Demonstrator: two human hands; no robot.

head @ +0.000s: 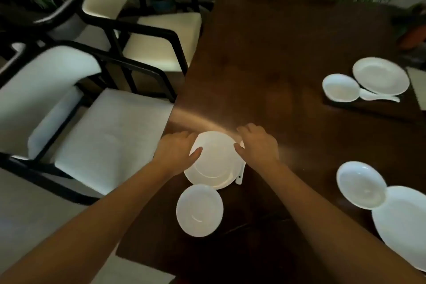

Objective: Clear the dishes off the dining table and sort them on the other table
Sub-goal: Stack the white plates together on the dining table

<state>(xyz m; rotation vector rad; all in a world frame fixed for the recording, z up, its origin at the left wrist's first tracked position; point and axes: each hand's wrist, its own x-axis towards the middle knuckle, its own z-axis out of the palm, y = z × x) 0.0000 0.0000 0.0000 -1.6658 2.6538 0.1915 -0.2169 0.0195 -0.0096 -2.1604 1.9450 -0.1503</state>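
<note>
White plate (213, 163) sits at near-left bench (265, 53) edge, clasped at opposite rims by left hand (177, 154) and right hand (259, 145), each grip pinching rim, likely for level lift. Spoon (239, 176) is tucked beside it; small bowl (199, 210) just nearer.

head-worn view, steeply down, close over table (265, 53)

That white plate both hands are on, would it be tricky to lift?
Probably rigid and breakable: the plate looks like glazed white china. Its glossy rim may be slippery, so the left hand and right hand on opposite edges seems sensible.
</note>
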